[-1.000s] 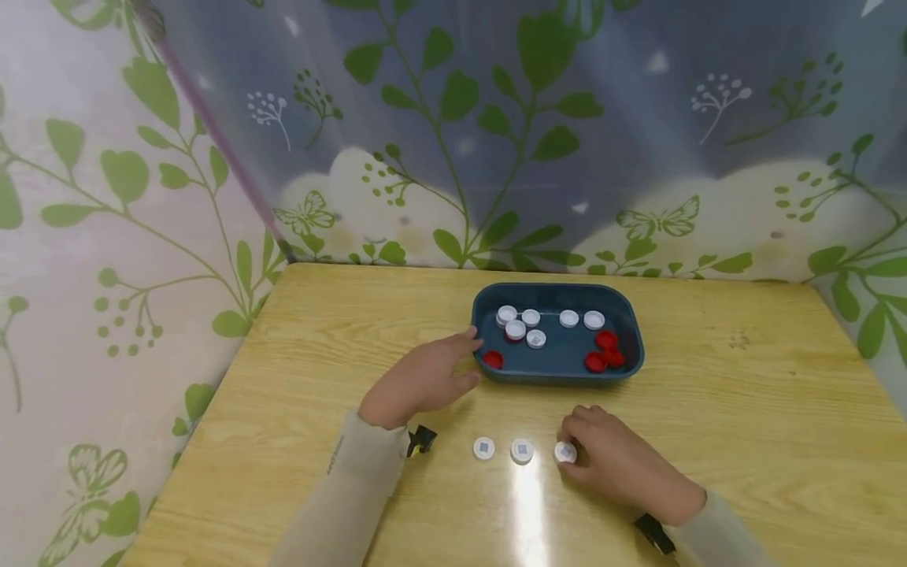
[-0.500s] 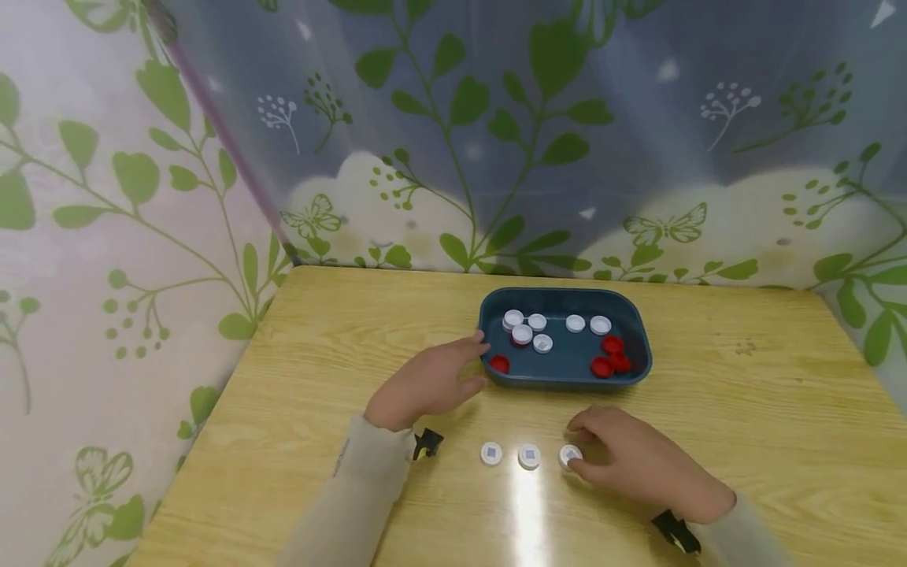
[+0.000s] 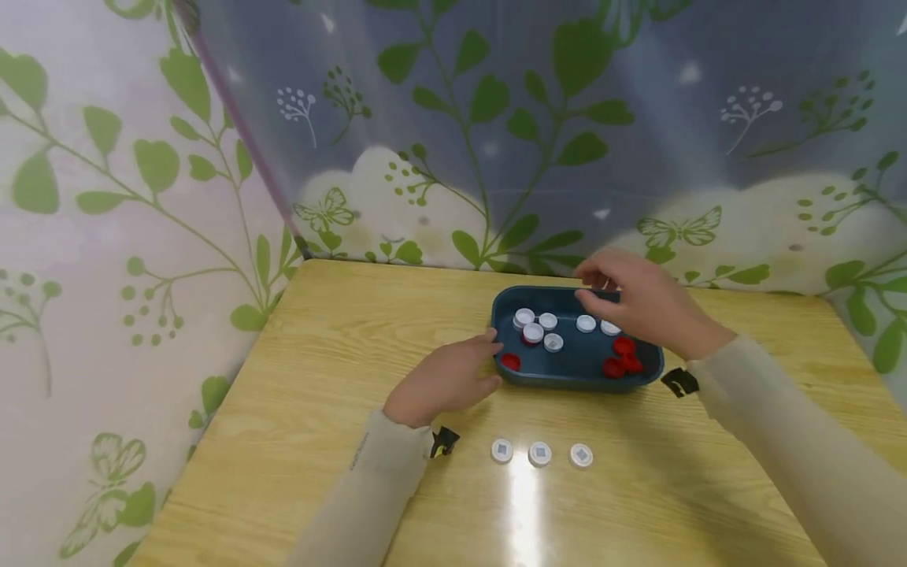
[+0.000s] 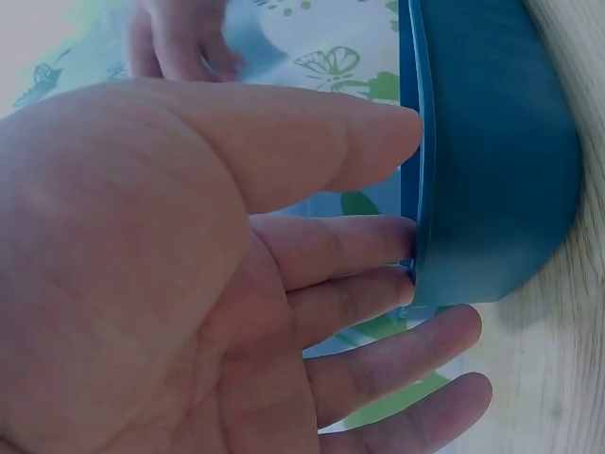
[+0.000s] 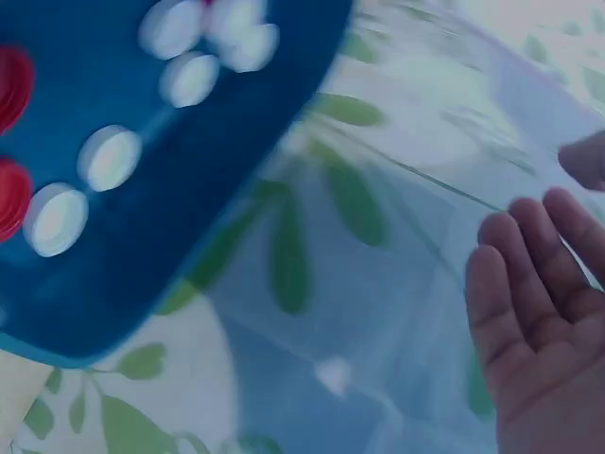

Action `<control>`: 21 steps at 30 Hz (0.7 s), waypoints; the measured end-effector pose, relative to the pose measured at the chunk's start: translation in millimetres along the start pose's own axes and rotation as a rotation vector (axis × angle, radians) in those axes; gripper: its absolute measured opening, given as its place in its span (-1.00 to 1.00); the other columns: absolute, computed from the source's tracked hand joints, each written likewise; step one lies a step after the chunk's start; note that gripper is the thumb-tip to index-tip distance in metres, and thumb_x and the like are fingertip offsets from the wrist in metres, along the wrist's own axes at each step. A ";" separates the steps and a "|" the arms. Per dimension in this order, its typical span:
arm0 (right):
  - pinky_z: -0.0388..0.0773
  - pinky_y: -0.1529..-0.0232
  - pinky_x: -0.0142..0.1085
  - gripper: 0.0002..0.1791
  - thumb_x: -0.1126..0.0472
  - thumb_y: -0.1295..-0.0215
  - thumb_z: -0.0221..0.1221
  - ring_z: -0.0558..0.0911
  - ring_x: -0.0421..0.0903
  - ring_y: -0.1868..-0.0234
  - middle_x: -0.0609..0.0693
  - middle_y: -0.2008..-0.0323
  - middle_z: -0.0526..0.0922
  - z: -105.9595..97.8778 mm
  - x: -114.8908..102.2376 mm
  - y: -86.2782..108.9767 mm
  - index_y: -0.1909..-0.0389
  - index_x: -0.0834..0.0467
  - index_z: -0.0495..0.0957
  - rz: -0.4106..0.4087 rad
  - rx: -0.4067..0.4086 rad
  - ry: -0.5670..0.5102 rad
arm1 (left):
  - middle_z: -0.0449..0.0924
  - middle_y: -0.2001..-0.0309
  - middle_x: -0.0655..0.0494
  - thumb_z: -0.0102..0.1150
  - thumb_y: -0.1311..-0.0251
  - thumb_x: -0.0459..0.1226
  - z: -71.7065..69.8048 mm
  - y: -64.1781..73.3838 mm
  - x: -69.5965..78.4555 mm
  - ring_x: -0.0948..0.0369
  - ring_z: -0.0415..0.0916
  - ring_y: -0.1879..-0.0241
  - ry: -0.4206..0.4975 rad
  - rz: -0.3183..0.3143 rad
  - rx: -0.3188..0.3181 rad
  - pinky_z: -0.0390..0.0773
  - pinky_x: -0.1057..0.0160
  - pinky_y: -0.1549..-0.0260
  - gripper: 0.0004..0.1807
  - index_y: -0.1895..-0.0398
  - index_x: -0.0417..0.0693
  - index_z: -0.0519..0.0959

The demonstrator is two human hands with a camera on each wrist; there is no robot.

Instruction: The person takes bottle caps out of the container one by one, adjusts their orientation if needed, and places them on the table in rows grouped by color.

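A dark blue tray [image 3: 567,378] holds several white bottle caps [image 3: 553,342] and several red caps [image 3: 613,367]. My left hand [image 3: 448,381] rests at the tray's left end, its fairly straight fingers touching the rim in the left wrist view. Above the tray's back right part hovers my right hand [image 3: 641,303], fingers loosely bent, with nothing between them in the right wrist view. It partly covers a white cap [image 3: 610,327]. In front of the tray, three white caps with small grey squares, the left one [image 3: 501,450], the middle one [image 3: 540,453] and the right one [image 3: 581,455], lie in a row.
The wooden table [image 3: 319,331] meets a patterned cloth wall [image 3: 425,213] just behind the tray. A second patterned wall [image 3: 127,236] stands along the left side. A glare streak crosses the table below the middle cap.
My right hand has let go of the right cap in the row and risen forward to above the tray. My left hand stays at the tray's end; the head view has shifted slightly.
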State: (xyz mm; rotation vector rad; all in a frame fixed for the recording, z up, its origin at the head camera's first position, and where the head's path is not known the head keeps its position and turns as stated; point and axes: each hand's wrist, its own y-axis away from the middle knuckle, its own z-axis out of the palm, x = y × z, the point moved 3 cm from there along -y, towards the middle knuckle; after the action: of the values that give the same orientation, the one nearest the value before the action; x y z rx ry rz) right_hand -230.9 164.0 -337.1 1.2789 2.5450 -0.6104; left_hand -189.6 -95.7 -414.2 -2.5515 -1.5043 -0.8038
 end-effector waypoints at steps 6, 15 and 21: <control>0.62 0.09 -0.06 -0.70 0.08 -0.37 0.36 0.62 -0.08 0.19 0.03 0.11 0.68 54.8 22.9 -39.6 0.00 0.16 0.65 -0.027 -0.531 0.229 | 0.13 -0.61 0.12 0.12 -0.51 -0.06 -1.4 0.9 5.1 0.13 0.23 -0.52 -0.019 -0.031 0.013 0.32 0.11 -0.42 -0.41 -0.53 -0.02 0.39; 0.60 0.05 0.01 -0.66 0.07 -0.35 0.36 0.67 -0.04 0.17 0.04 0.10 0.72 91.3 39.2 -50.9 -0.03 0.16 0.62 0.068 -0.684 0.202 | 0.14 -0.61 0.12 0.13 -0.51 -0.05 -3.4 2.1 12.7 0.14 0.26 -0.51 -0.051 -0.045 0.023 0.34 0.12 -0.41 -0.42 -0.51 -0.01 0.41; 0.60 -0.06 0.06 -0.54 0.13 -0.37 0.36 0.71 0.07 0.03 0.10 0.03 0.73 106.1 38.6 -49.1 -0.19 0.24 0.57 0.042 -0.661 0.244 | 0.12 -0.62 0.09 0.12 -0.51 -0.06 -1.9 2.7 9.5 0.11 0.26 -0.51 -0.039 -0.044 0.012 0.34 0.10 -0.40 -0.41 -0.51 -0.04 0.40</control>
State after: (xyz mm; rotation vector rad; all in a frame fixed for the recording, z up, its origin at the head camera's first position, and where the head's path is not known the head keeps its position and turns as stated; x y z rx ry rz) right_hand -291.5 116.3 -433.1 1.1927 2.5488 0.4020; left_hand -184.5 -90.2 -407.5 -2.5483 -1.5772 -0.7515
